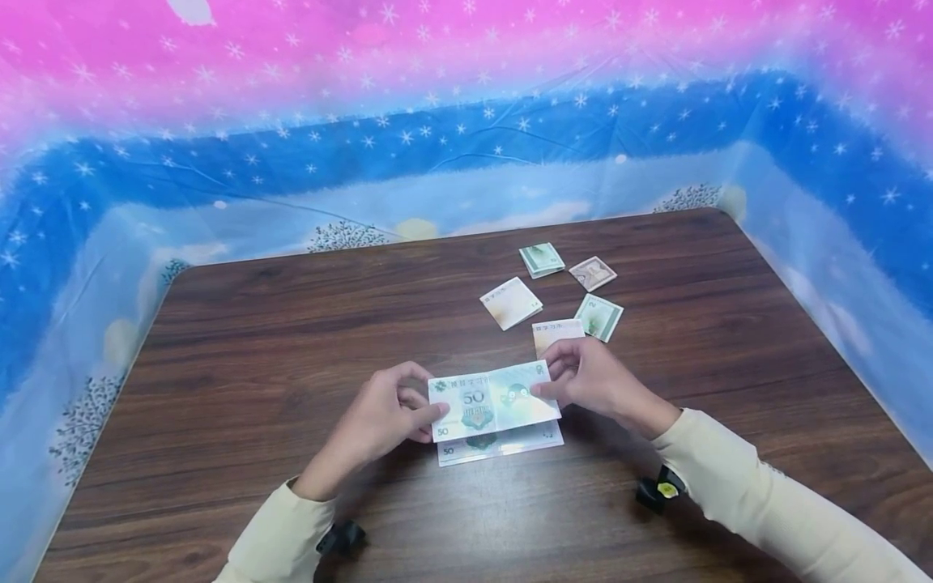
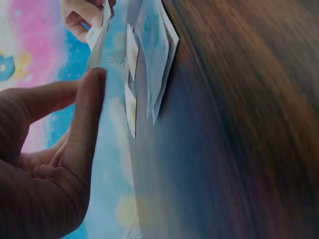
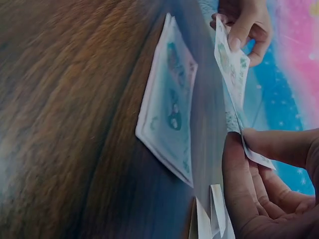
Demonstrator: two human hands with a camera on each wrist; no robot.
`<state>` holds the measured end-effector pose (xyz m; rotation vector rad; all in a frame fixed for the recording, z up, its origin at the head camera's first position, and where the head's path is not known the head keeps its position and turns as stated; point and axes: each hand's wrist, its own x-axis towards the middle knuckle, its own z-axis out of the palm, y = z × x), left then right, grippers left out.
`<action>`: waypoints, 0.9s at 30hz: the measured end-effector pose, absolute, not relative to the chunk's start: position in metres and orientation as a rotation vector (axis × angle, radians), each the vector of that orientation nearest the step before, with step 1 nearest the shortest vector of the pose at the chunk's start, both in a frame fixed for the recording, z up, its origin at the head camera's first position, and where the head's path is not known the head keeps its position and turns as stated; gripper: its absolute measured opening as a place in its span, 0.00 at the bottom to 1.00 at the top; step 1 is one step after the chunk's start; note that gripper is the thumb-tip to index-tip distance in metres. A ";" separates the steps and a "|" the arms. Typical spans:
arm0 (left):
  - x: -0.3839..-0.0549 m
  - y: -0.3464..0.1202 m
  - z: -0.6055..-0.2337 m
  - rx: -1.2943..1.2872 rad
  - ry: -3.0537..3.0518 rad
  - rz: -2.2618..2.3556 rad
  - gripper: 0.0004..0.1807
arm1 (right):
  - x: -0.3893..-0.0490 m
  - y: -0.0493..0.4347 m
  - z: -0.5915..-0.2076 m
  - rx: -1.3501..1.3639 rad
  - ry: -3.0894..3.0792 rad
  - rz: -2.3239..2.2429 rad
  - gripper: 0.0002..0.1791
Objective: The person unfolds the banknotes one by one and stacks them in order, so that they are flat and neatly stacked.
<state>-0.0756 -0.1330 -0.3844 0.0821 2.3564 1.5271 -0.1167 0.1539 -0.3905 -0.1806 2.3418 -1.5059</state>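
Note:
Both hands hold one banknote (image 1: 503,397) marked 50, raised above the table and spread between them with a faint crease down its middle. At its left edge the left hand (image 1: 389,405) pinches it between thumb and fingers. My right hand (image 1: 594,376) pinches the opposite edge, as the right wrist view also shows. Directly below lie more flat banknotes (image 3: 169,104), partly covered in the head view; how many cannot be told. Just beyond the right hand is a folded cream banknote (image 1: 557,330), its lower part hidden by that hand.
Farther back lie a folded cream banknote (image 1: 512,304), two folded green banknotes (image 1: 542,257) and a small folded brown banknote (image 1: 594,274). The brown wooden table (image 1: 291,324) meets a pink and blue snowflake-patterned cloth (image 1: 437,129) along its back and sides.

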 end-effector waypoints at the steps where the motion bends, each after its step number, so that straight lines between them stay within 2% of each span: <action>1: -0.075 -0.132 -0.385 0.107 2.366 1.489 0.18 | -0.116 0.154 -0.392 -0.240 2.372 -1.484 0.13; 9: -0.072 -0.124 -0.388 0.190 2.552 1.110 0.20 | -0.113 0.151 -0.404 -0.532 2.591 -1.209 0.14; 18: -0.071 -0.118 -0.395 0.227 2.625 0.917 0.23 | -0.110 0.149 -0.411 -0.559 2.729 -0.942 0.16; 27: -0.075 -0.117 -0.394 0.243 2.699 0.885 0.25 | -0.110 0.150 -0.411 -0.587 2.848 -0.820 0.24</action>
